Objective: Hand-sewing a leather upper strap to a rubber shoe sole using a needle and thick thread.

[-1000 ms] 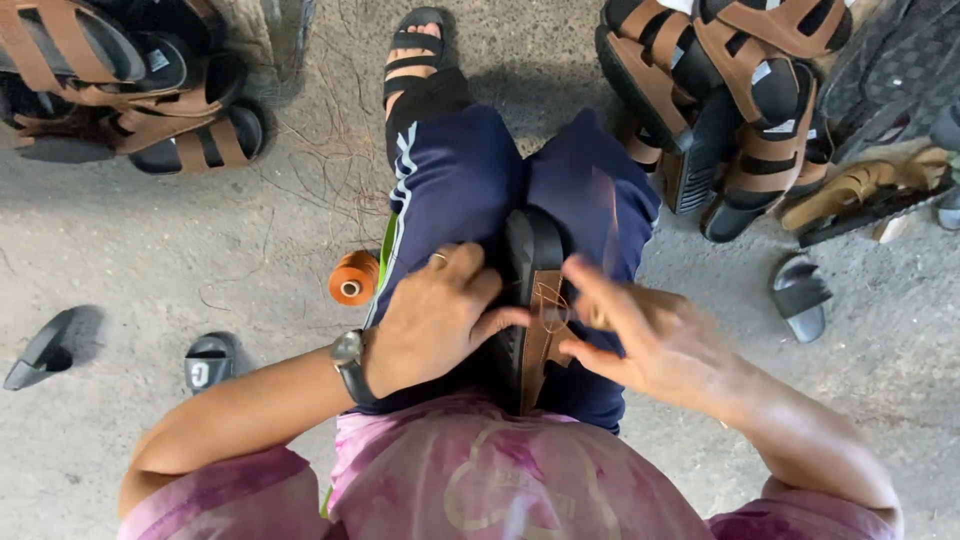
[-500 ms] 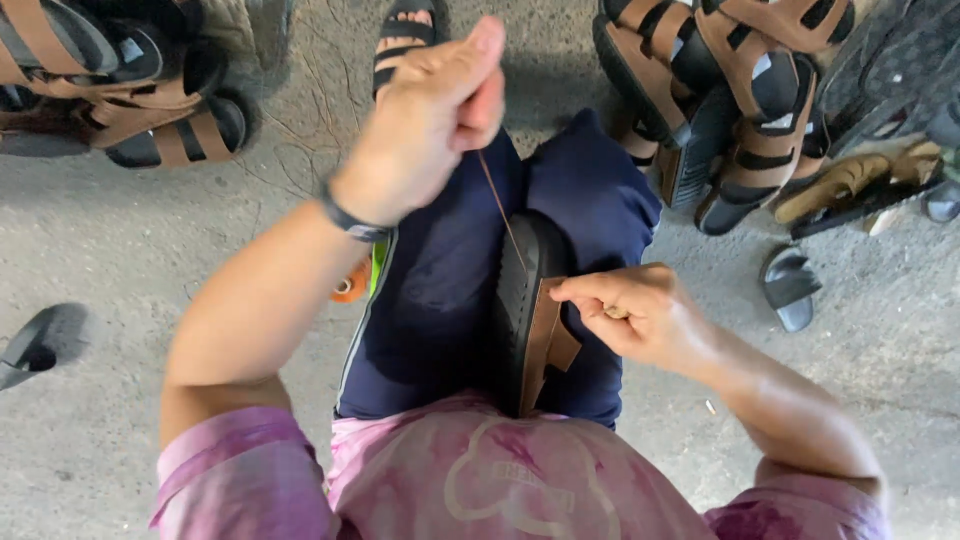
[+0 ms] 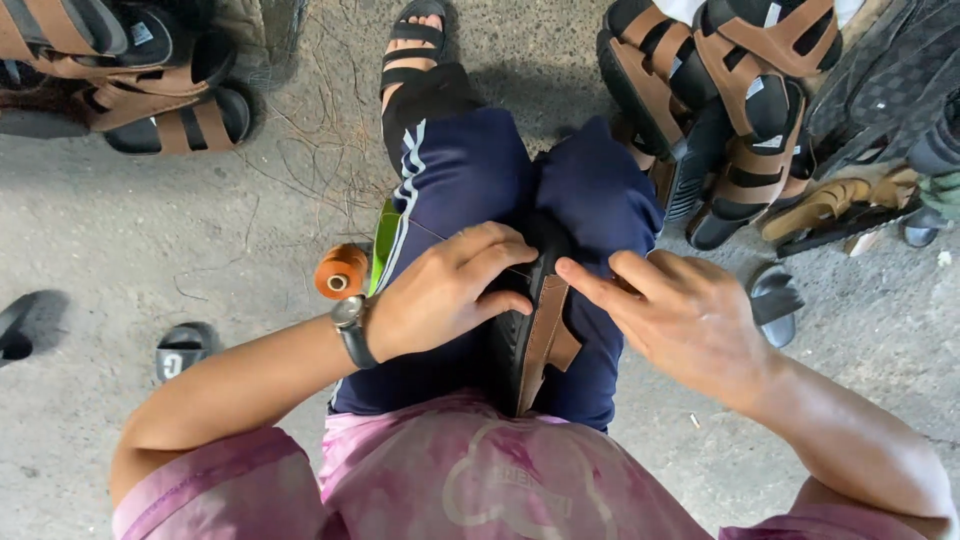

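Both hands, left hand [image 3: 445,290] and right hand [image 3: 680,315], pinch 1 brown-strapped sandal [image 3: 535,335] wedged between the knees, beside 1 orange thread spool [image 3: 341,271].

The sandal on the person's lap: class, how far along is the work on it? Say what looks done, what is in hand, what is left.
Done: finished sandals piled on the ground. In hand: left hand and right hand press the lap sandal, its brown strap being stitched with thread. Left: loose sole pieces lie about.
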